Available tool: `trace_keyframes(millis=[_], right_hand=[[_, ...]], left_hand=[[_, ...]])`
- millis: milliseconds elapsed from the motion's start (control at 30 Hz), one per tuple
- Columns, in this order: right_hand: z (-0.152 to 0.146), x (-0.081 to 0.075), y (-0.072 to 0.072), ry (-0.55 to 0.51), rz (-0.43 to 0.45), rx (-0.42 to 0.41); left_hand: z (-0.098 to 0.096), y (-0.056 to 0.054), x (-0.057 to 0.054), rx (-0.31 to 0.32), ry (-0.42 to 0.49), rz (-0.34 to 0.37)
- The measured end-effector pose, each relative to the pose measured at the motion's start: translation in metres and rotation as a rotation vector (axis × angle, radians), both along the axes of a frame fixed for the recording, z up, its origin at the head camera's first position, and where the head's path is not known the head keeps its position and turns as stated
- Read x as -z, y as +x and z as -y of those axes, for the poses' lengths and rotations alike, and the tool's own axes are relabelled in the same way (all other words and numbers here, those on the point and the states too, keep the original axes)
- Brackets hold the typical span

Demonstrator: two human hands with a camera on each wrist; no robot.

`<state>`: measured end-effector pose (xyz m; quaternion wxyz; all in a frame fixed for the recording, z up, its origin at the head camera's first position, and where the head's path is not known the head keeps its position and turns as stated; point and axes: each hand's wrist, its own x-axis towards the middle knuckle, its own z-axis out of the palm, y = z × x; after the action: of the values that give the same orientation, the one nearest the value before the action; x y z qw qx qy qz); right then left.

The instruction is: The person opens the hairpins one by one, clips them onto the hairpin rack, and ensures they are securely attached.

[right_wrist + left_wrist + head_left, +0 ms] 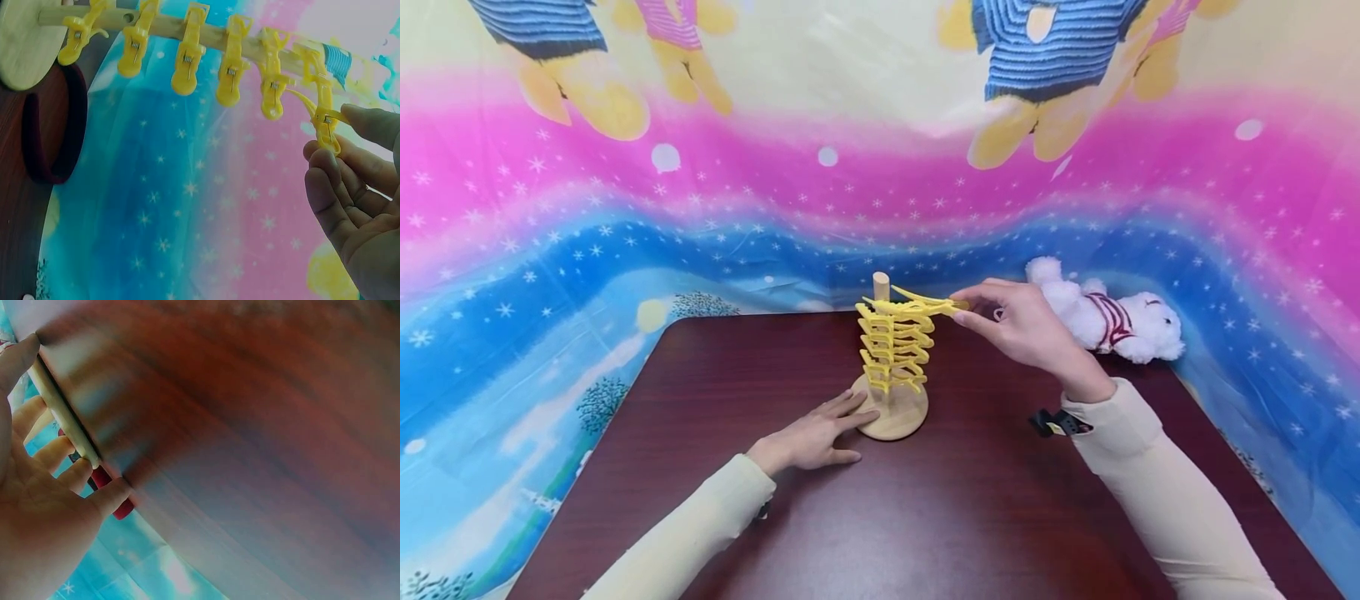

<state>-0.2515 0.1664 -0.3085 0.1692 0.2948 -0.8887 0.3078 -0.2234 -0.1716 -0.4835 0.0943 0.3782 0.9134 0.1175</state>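
Observation:
A pale wooden post stands upright on a round wooden base. Several yellow spring clips are stacked along it, one above another. Near the post's top, my right hand pinches one more yellow spring clip by its handles, between thumb and fingers. That clip's jaws are spread apart beside the post; whether they touch it I cannot tell. My left hand rests with extended fingers on the left side of the base, and in the left wrist view its spread fingers lie along the base's edge.
On the right of the dark red-brown table lies a white plush toy with red stripes. A dark red curved band shows past the base in the right wrist view. A patterned cloth hangs behind the table.

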Motion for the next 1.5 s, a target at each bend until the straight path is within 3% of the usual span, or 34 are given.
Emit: trace_keyframes(millis=[333,900,1500], right_hand=[[0.021,-0.003,-0.002,0.044,-0.035,0.0],[0.034,0.001,-0.007,0.015,-0.061,-0.036],[0.034,0.001,-0.017,-0.011,0.053,-0.006]], left_hand=[[-0.001,0.001,0.001,-0.004,-0.004,0.01],[0.001,0.0,0.003,-0.002,-0.012,0.004],[0.0,-0.001,-0.001,-0.002,-0.024,0.009]])
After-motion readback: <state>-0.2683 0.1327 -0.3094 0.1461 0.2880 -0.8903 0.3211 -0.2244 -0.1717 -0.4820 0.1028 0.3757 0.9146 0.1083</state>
